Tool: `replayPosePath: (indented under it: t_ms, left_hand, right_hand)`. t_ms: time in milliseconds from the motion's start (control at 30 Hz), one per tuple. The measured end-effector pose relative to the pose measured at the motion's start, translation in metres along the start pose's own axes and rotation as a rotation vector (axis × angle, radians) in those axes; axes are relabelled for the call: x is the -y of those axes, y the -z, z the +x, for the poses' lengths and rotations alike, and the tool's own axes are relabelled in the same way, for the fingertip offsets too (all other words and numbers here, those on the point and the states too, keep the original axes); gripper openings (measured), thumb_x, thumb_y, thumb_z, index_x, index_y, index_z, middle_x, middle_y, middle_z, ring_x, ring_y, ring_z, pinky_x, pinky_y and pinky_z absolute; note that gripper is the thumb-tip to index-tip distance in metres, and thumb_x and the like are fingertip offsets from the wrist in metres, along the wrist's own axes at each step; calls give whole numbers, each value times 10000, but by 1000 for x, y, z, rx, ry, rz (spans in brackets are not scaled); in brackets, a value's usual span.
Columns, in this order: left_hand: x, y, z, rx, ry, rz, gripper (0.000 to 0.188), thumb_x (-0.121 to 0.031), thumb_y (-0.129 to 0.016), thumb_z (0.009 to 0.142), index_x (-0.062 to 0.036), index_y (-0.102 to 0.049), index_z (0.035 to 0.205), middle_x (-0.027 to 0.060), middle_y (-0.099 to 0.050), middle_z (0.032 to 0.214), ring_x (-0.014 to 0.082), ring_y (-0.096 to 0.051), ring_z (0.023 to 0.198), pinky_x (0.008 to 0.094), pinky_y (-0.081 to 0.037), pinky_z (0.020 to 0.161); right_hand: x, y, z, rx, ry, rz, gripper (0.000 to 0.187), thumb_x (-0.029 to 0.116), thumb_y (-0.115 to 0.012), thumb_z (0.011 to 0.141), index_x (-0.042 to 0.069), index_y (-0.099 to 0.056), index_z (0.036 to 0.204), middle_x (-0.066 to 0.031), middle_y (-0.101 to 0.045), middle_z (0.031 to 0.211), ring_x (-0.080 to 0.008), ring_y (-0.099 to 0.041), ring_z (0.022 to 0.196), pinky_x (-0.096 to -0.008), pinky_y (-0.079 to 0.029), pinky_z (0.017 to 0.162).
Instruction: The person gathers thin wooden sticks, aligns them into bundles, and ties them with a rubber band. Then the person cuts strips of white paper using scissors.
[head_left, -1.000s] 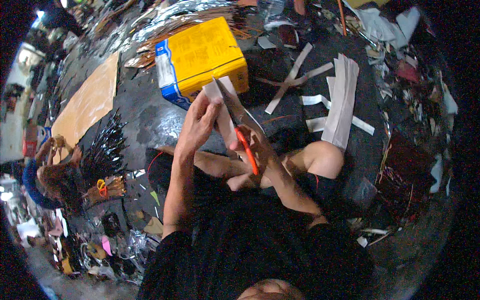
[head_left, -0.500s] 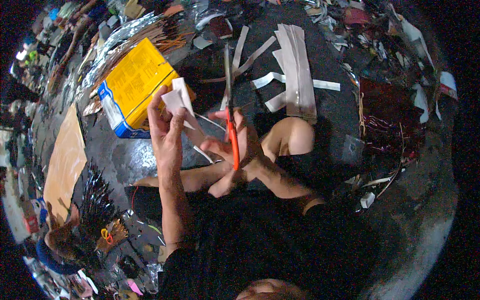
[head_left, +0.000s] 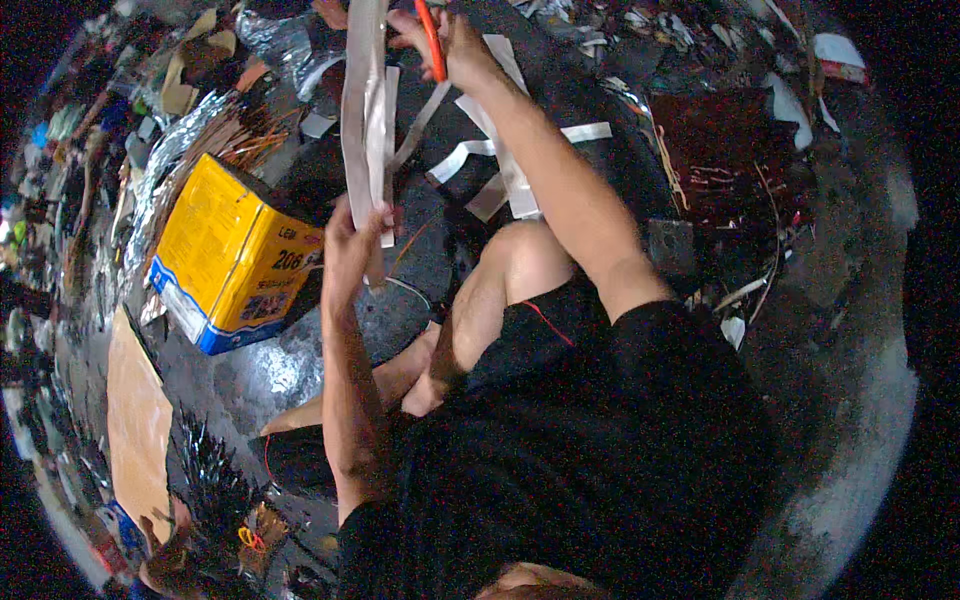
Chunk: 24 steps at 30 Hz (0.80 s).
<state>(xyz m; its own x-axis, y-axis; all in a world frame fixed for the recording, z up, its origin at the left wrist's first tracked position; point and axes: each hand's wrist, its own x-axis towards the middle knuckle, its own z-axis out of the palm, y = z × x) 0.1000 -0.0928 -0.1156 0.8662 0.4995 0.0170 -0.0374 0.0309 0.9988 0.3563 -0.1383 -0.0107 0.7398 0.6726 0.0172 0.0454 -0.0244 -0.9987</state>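
Observation:
My left hand (head_left: 352, 245) is closed on the near end of several long, pale, flat strips (head_left: 365, 130), which stretch away past the top edge of the picture. What they are made of I cannot tell. Farther off, my right hand (head_left: 462, 52) grips scissors by their orange handle (head_left: 432, 42); the blades are out of view. Its fingers are close to the far part of the strips, but whether they touch them is unclear. More pale strips (head_left: 515, 185) lie on the dark floor below my right forearm, with a bent white strip (head_left: 462, 156) across them.
A yellow and blue box-shaped container (head_left: 225, 250) stands left of my left hand. Nearer lies a tan flat sheet (head_left: 140, 425), beside a dark bristly bundle (head_left: 205, 440). Shiny scrap (head_left: 180, 150) and mixed litter ring the far and left sides. A dark reddish sheet (head_left: 720, 150) lies right.
My left hand held a short folded pale piece; now it grips long strips lifted from the floor. My right hand has reached farther away with the scissors. The whole view has shifted.

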Motion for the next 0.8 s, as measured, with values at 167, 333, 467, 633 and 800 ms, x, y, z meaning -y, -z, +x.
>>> replayPosePath:
  t_ms: [167, 333, 467, 633, 800]
  left_hand:
    - [56, 33, 19, -162, -22, 220, 494, -203, -596, 860, 37, -407, 1249, 126, -573, 1096, 179, -550, 977, 275, -425, 859]
    - [108, 25, -40, -87, 115, 135, 312, -149, -550, 884, 34, -514, 1134, 95, -574, 1078, 167, -532, 996, 291, -401, 894]
    - [112, 4, -60, -28, 230, 51, 296, -126, -547, 883, 30, -520, 1133, 76, -583, 1056, 139, -529, 967, 272, -402, 870]
    - [101, 4, -71, -58, 255, 44, 303, -134, -547, 887, 15, -519, 1149, 61, -583, 1050, 131, -534, 959, 247, -395, 860]
    - [97, 9, -81, -93, 279, 34, 317, -139, -548, 886, 8, -514, 1164, 53, -581, 1050, 136, -533, 951, 243, -393, 856]
  right_hand:
    - [-81, 101, -27, -235, 179, -608, 302, 320, -658, 784, 34, -595, 859, -84, -616, 760, -192, -580, 674, -354, -474, 638]
    - [-189, 161, -114, -281, -144, -868, 288, 249, -567, 804, 41, -537, 1001, -209, -606, 930, -374, -587, 882, -438, -458, 734]
    - [-244, 149, -162, -498, 54, -997, 410, 251, -665, 735, 61, -530, 1072, -174, -616, 964, -349, -590, 884, -434, -463, 754]
    - [-251, 128, -156, -633, -14, -1207, 470, 223, -707, 684, 62, -531, 1089, -157, -610, 998, -334, -591, 891, -432, -461, 765]
    - [-274, 150, -150, -645, -155, -994, 509, 232, -711, 677, 76, -525, 1124, -152, -613, 1010, -331, -590, 925, -425, -458, 795]
